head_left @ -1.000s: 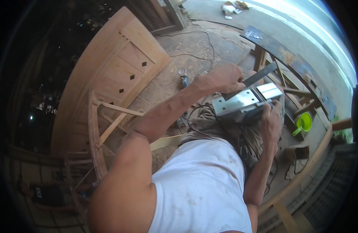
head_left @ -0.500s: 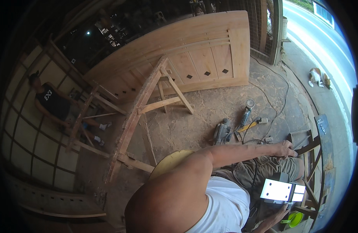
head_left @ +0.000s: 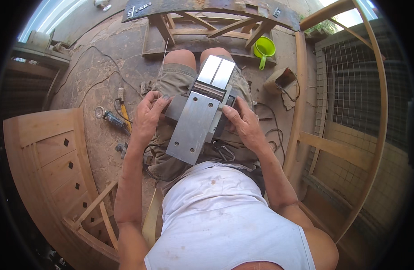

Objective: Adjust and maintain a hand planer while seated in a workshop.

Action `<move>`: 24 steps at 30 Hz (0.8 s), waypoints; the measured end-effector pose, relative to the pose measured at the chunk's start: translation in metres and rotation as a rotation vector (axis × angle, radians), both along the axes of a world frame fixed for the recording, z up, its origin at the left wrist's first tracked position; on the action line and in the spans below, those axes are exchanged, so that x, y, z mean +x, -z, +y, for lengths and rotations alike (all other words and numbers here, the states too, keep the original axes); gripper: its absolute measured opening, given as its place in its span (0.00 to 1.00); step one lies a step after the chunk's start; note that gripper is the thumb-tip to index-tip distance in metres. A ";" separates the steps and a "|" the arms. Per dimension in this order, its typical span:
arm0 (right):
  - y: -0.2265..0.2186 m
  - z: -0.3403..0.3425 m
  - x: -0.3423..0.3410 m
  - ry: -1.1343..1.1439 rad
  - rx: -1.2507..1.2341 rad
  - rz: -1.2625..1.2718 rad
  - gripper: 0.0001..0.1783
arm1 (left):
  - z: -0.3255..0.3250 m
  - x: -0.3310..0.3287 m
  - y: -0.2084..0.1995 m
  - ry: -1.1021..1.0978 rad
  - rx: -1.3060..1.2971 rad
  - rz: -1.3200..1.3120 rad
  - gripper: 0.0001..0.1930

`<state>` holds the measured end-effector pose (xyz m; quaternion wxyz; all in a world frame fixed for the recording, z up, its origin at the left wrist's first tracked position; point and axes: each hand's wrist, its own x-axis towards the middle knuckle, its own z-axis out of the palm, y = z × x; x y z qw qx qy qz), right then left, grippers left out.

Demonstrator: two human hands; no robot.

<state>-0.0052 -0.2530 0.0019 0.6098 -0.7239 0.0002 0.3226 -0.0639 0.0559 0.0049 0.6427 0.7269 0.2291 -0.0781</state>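
An electric hand planer [head_left: 192, 128] lies upside down across my lap, its flat metal sole facing up. The bright front plate [head_left: 217, 72] points away from me. My left hand [head_left: 149, 114] is closed at the planer's left side, thumb and curled fingers at the corner of a dark plate. My right hand [head_left: 244, 121] grips the right side, thumb along the edge; its other fingers are partly hidden beneath. A thin metal strip [head_left: 163, 60] stands up beyond my left hand; whether my fingers touch it, I cannot tell.
A low wooden bench [head_left: 207, 5] stands ahead, with a green dipper [head_left: 264, 47] by its right side. An angle grinder [head_left: 113, 120] and cords lie on the floor at left. A panelled wooden door [head_left: 45, 166] leans there. A wooden frame [head_left: 301, 112] rises at right.
My view has swung from the left side down to my lap. My left hand has come back from beside my knee to the planer; my right hand stays at it.
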 end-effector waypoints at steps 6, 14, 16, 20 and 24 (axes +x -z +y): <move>-0.006 0.003 -0.004 -0.178 -0.332 -0.302 0.73 | -0.018 -0.007 0.001 -0.053 0.013 -0.052 0.17; 0.022 0.036 -0.020 0.123 0.624 0.156 0.61 | -0.001 -0.028 0.027 -0.211 -0.034 -0.134 0.15; 0.016 0.046 -0.022 0.228 0.760 0.342 0.50 | 0.001 -0.038 0.030 -0.243 -0.032 -0.143 0.15; 0.062 0.054 -0.016 0.263 0.536 0.296 0.45 | -0.013 -0.036 0.024 -0.266 -0.034 -0.195 0.16; 0.053 0.056 -0.009 0.275 0.609 0.348 0.46 | -0.025 -0.026 0.007 -0.243 0.151 -0.063 0.18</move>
